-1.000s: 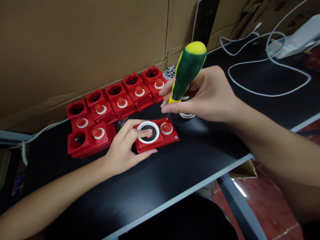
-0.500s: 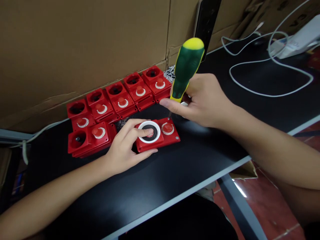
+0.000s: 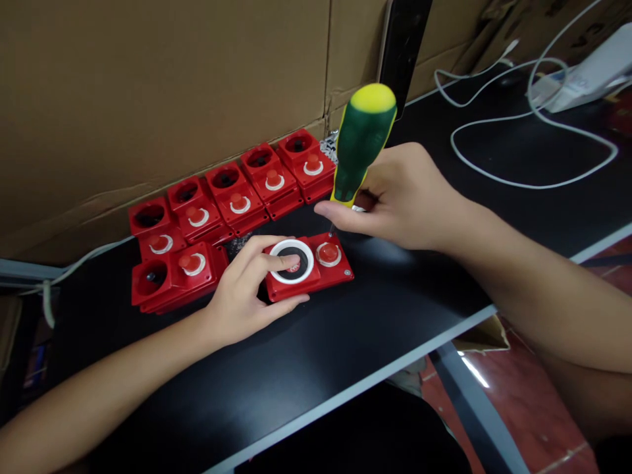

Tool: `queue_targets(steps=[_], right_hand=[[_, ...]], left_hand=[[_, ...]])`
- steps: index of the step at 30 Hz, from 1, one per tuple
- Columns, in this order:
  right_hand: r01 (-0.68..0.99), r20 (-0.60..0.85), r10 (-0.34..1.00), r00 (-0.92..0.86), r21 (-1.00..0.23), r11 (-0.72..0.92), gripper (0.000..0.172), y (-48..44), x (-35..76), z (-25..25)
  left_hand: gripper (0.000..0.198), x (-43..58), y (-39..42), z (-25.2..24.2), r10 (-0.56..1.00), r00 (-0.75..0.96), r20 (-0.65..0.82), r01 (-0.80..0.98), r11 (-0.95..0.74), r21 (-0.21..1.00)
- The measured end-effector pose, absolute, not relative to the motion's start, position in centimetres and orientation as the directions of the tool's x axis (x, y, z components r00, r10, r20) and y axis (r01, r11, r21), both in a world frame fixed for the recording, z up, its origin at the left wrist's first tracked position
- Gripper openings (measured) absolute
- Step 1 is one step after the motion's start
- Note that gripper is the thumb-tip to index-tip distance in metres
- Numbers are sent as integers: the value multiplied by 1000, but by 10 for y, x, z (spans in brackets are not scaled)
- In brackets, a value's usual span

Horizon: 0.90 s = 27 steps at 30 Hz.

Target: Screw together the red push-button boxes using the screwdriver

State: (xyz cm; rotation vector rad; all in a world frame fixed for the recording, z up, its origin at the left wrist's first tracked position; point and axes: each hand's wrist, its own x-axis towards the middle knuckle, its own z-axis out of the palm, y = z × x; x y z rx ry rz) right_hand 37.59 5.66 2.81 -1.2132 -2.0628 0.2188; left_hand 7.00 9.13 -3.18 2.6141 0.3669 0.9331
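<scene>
Red box point(image 3: 326, 276) lies btwn L hand point(image 3: 245, 288), gripping its left end, & R hand point(image 3: 407, 197), clutching screwdriver point(image 3: 363, 141) at far-right corner

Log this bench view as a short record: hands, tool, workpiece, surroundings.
left_hand: left hand steadies the red unit, one finger on the black centre inside its white ring
right_hand: right hand grips the screwdriver
tool_state: shaft angled down to the unit's far right corner; tip contact unclear
near_right_corner: screw seated
back_row: five red units
left_of_left_hand: one more red unit
beyond_right_hand: white cable
surface: black table
</scene>
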Motion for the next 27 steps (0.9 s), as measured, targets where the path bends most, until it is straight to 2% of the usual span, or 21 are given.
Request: queue_targets(steps=[5,9,13,21,23,27], right_hand=[[648,449,805,-388,-488,585,58,56,376,31],[621,437,779,-449,-475,624,54,57,381,33],[591,429,760,-487,-479,649,59,60,386,34],[581,504,723,-474,-438,686,47,57,386,36],[547,520,745,-418,-510,663,48,57,384,38],[317,441,841,-313,-786,530,55,55,378,37]], left_hand=[[57,71,92,-31,352,755,554,105,-898,428],[51,70,96,-31,404,755,516,46,-818,573],[44,69,99,-30,436,780,449,12,-728,686],[47,70,96,-29,360,791,495,-7,-804,595],[47,70,96,-29,343,793,503,-12,-816,577],[48,69,95,-30,323,798,509,-12,-835,550]])
